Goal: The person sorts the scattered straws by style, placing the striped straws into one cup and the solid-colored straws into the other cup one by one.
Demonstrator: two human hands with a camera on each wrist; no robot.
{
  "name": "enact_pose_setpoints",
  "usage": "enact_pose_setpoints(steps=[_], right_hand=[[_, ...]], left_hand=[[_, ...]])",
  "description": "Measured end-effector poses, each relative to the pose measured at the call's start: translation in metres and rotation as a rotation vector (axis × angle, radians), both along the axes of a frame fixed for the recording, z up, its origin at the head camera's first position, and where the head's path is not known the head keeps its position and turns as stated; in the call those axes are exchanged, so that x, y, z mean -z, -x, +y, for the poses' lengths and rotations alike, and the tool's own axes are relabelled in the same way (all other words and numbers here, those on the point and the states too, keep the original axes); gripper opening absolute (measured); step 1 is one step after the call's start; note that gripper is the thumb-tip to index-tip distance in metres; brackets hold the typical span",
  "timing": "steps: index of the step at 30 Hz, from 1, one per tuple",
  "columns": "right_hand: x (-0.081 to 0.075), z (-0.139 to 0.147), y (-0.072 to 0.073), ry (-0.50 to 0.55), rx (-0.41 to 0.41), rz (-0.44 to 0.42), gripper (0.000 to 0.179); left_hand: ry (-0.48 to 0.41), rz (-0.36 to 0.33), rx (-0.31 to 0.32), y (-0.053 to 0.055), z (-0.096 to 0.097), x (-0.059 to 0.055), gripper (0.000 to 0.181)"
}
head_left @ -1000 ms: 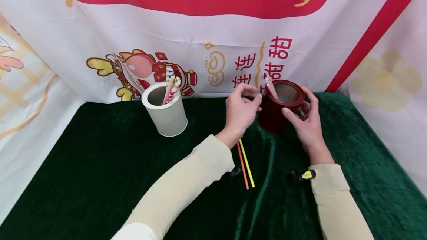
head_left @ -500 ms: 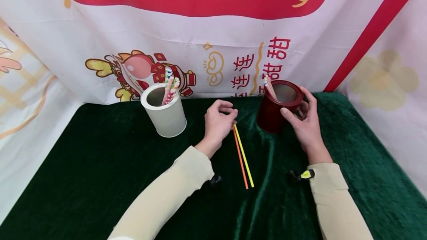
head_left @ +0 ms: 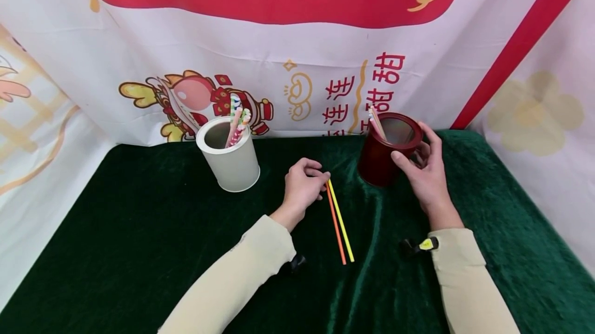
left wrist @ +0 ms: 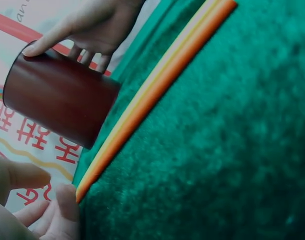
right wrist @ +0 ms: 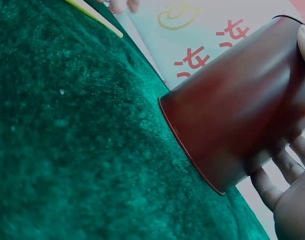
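Note:
Two thin straight sticks, an orange one (head_left: pixel 338 228) and a yellow one (head_left: pixel 343 225), lie side by side on the green cloth. At their far ends is my left hand (head_left: pixel 302 187); in the left wrist view a fingertip (left wrist: pixel 67 197) meets the stick ends, with the thumb apart from it. My right hand (head_left: pixel 427 179) grips a dark red cylindrical cup (head_left: pixel 378 161) from the right, thumb on the near side and fingers around behind. The cup stands upright, with a few pale slim sticks (head_left: pixel 377 123) leaning at its left rim.
A white cylindrical cup (head_left: pixel 234 169) stands at the left back, holding several patterned sticks (head_left: pixel 238 125). Green velvet cloth (head_left: pixel 139 251) covers the table. A printed white and red curtain (head_left: pixel 260 45) hangs right behind the cups.
My left hand has moved from beside the dark red cup down and left to the far ends of the two sticks. The right hand and both cups stay put.

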State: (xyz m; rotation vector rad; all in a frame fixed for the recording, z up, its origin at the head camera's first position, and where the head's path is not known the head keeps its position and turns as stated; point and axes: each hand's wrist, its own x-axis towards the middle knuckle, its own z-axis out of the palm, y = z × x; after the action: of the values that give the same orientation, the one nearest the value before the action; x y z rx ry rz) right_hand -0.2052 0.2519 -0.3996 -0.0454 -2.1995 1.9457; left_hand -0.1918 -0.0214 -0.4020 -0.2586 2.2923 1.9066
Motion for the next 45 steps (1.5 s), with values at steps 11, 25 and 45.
enact_pose_setpoints(steps=[11,25,45], right_hand=[[0.000,0.000,-0.002,0.009,0.003,0.010,0.082],[0.003,0.001,0.000,0.014,-0.009,0.017,0.082],[0.001,-0.001,0.001,0.010,-0.012,0.009,0.082]], left_hand=[[0.154,-0.031,-0.006,0.007,0.010,0.002,0.031],[0.348,-0.055,0.006,0.012,0.017,0.002,0.020],[0.355,-0.077,-0.008,0.035,0.014,0.037,0.028]])
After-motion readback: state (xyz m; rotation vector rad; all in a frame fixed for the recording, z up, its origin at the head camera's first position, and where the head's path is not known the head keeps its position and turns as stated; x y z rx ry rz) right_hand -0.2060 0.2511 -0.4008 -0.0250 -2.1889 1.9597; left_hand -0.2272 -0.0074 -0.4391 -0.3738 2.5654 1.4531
